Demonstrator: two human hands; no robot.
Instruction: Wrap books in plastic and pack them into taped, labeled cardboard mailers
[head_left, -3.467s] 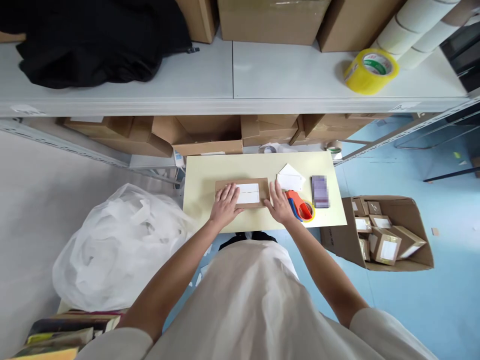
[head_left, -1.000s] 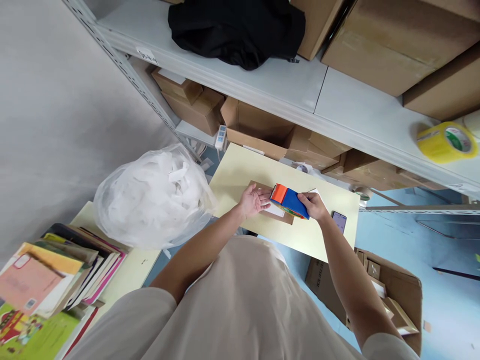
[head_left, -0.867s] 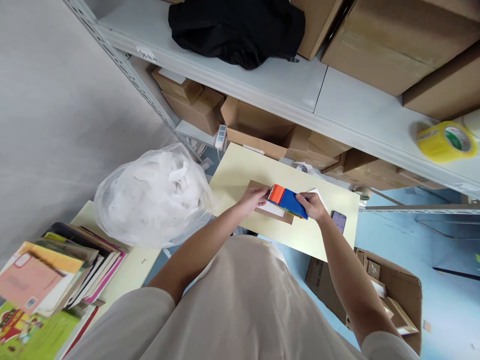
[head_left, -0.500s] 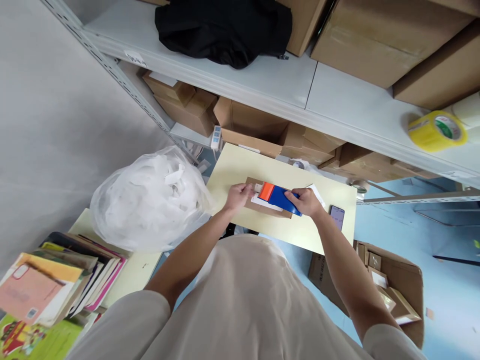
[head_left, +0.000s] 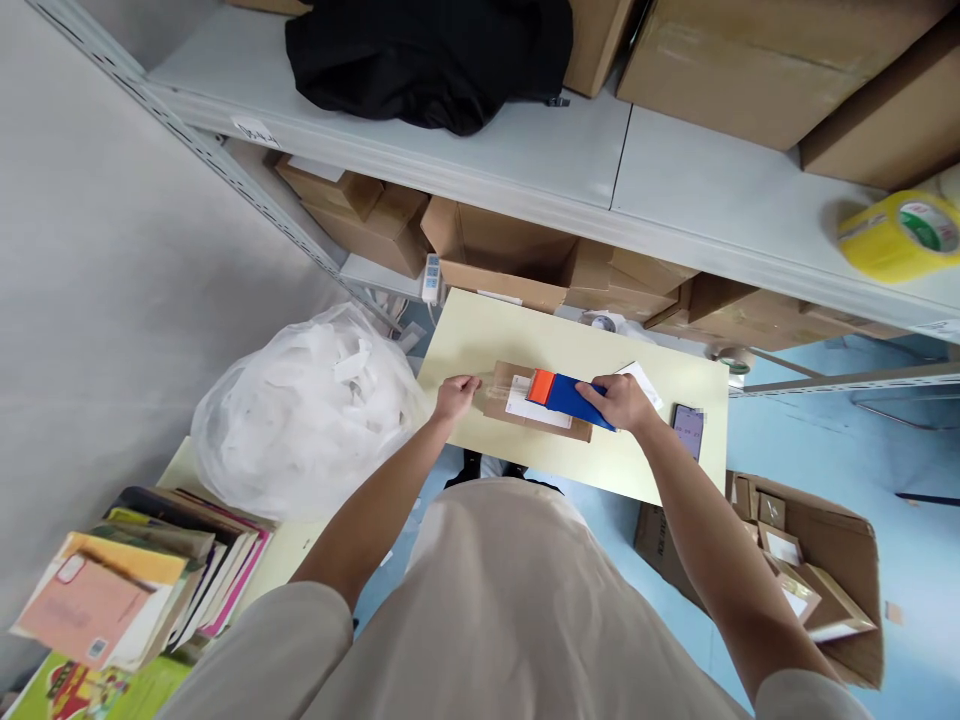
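My right hand is wrapped round the blue body of a tape dispenser, whose orange end points left. The dispenser is over a small brown cardboard box with a white label on its upper face. My left hand is beyond the box's left end, its fingers pinched together. A strip of clear tape shows faintly between these fingers and the box. The dispenser's roll is hidden from this angle.
A pale table carries a phone and a white paper. Left stands a clear bag of white scraps, near stacked books. Behind are shelves with cartons and yellow tape. An open carton holds small boxes.
My left hand has moved left, away from the orange end of the dispenser, widening the gap between them. The dispenser and my right hand are slightly further right in the view, which has shifted.
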